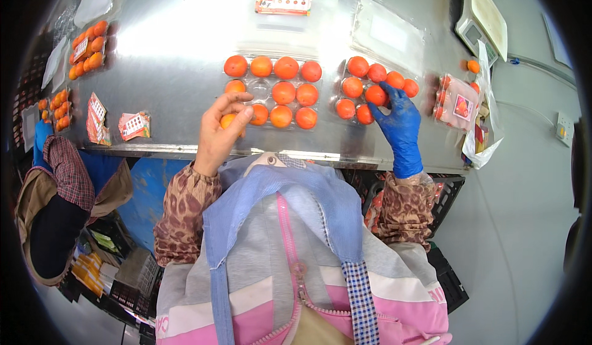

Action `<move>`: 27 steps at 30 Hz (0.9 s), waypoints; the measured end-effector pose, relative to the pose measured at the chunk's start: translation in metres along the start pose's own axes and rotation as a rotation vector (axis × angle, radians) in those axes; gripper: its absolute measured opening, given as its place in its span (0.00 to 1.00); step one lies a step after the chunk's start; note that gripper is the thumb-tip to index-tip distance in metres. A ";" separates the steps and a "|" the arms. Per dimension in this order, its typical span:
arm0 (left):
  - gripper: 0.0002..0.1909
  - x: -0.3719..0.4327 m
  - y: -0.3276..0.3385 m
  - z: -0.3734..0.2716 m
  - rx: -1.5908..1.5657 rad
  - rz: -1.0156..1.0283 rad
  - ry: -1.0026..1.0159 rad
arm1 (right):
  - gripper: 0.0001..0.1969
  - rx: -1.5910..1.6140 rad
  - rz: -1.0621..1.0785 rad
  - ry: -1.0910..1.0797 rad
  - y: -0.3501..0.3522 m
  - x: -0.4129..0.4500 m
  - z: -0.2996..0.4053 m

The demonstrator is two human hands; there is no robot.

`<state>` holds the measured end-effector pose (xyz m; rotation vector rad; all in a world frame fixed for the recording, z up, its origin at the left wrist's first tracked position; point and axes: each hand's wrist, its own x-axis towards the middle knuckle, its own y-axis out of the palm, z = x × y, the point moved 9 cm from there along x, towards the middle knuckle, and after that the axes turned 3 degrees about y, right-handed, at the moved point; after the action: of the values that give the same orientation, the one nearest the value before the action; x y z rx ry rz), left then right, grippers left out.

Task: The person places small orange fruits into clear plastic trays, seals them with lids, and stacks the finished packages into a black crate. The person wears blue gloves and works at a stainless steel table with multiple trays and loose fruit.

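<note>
A clear plastic tray [259, 89] of orange-red persimmons lies on the metal table before me. One of its cups shows without fruit. My left hand [223, 122], bare, hovers at the tray's left side, thumb and forefinger apart with nothing seen between them. It partly covers a persimmon [227, 121] in the lower left corner. A second, tilted clear tray [341, 74] of persimmons lies to the right. My right hand [398, 123], in a blue glove, has its thumb and fingers about a persimmon [375, 95] in that tray. Cups beneath this hand are hidden.
A printed card [283, 3] lies on plastic sheets beyond the trays; a bag stack [386, 33] is farther right. A wrapped pack [460, 102] and a scale [481, 16] stand rightward. Card piles [134, 126], filled trays [88, 51] and a co-worker's sleeve [69, 171] are left.
</note>
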<state>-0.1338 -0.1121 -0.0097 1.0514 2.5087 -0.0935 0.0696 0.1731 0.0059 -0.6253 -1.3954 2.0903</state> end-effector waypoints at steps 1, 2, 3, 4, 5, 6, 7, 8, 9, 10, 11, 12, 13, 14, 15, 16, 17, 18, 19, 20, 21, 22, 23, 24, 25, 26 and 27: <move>0.14 0.000 0.002 -0.001 0.013 0.003 0.006 | 0.24 -0.012 -0.009 -0.026 0.002 0.001 0.003; 0.14 -0.001 0.002 -0.002 0.012 -0.003 0.009 | 0.23 -0.011 -0.013 -0.034 0.002 0.002 0.004; 0.14 -0.002 0.002 -0.004 0.009 -0.010 0.022 | 0.23 0.001 -0.004 -0.028 0.003 0.001 0.003; 0.14 -0.002 0.002 -0.006 0.004 -0.017 0.034 | 0.22 0.038 -0.018 -0.016 -0.001 0.000 0.002; 0.14 -0.003 0.001 -0.006 0.006 -0.018 0.029 | 0.22 0.084 -0.021 0.010 -0.005 -0.003 0.000; 0.14 -0.004 0.000 -0.006 0.007 -0.020 0.025 | 0.21 0.150 -0.034 0.003 -0.010 -0.006 0.000; 0.14 -0.004 -0.001 -0.005 0.010 -0.028 0.020 | 0.21 0.130 -0.003 0.057 -0.010 -0.010 -0.004; 0.14 -0.004 0.000 -0.006 0.020 -0.018 0.026 | 0.20 0.130 0.019 0.080 -0.011 -0.016 -0.005; 0.14 -0.004 0.000 -0.006 0.033 -0.012 0.030 | 0.20 0.131 0.040 0.116 -0.011 -0.021 -0.006; 0.15 -0.004 0.001 -0.006 0.047 -0.008 0.035 | 0.21 0.091 0.016 0.014 -0.012 -0.025 0.006; 0.14 -0.003 0.002 -0.005 0.034 -0.009 0.027 | 0.21 0.050 -0.008 -0.075 -0.010 -0.031 0.019; 0.14 -0.003 0.003 -0.004 0.021 -0.010 0.019 | 0.22 0.004 -0.031 -0.164 -0.007 -0.035 0.031; 0.14 -0.003 0.005 -0.002 0.010 -0.010 0.011 | 0.23 -0.040 0.001 -0.200 0.002 -0.038 0.039; 0.14 -0.003 0.007 -0.002 0.013 -0.001 0.010 | 0.24 -0.088 0.034 -0.236 0.012 -0.039 0.046; 0.14 -0.004 0.010 -0.002 0.016 0.008 0.010 | 0.25 -0.122 0.054 -0.295 0.020 -0.042 0.054; 0.14 -0.004 0.012 -0.002 0.021 0.015 0.011 | 0.27 -0.172 0.045 -0.302 0.025 -0.040 0.057; 0.14 -0.005 0.012 -0.003 0.024 0.016 0.010 | 0.26 -0.175 0.013 -0.316 0.025 -0.039 0.060; 0.14 -0.005 0.013 -0.003 0.026 0.017 0.009 | 0.25 -0.180 -0.019 -0.330 0.025 -0.038 0.063; 0.14 -0.006 0.013 -0.003 0.029 0.016 0.005 | 0.25 -0.185 -0.051 -0.344 0.022 -0.037 0.064; 0.14 -0.006 0.012 -0.004 0.023 0.009 0.006 | 0.24 -0.132 -0.051 -0.322 0.019 -0.036 0.062; 0.14 -0.006 0.011 -0.004 0.019 -0.001 0.004 | 0.23 -0.081 -0.052 -0.299 0.014 -0.034 0.057; 0.14 -0.006 0.010 -0.005 0.007 -0.006 0.006 | 0.23 -0.030 -0.041 -0.299 0.010 -0.032 0.053; 0.14 -0.007 0.009 -0.004 0.012 -0.010 0.002 | 0.22 0.001 -0.078 -0.210 0.001 -0.029 0.041; 0.14 -0.007 0.008 -0.005 0.012 -0.008 0.001 | 0.22 0.033 -0.105 -0.141 -0.011 -0.024 0.025; 0.14 -0.006 0.006 -0.004 0.016 -0.012 -0.005 | 0.22 0.073 -0.130 -0.068 -0.021 -0.020 0.009; 0.14 -0.006 0.007 -0.005 0.015 -0.007 0.003 | 0.22 0.017 -0.147 -0.069 -0.030 -0.018 -0.001; 0.14 -0.006 0.006 -0.004 0.016 -0.007 0.003 | 0.22 -0.030 -0.158 -0.066 -0.039 -0.016 -0.011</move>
<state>-0.1274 -0.1105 -0.0030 1.0493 2.5187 -0.1142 0.0959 0.1821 0.0391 -0.4463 -1.4656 1.9846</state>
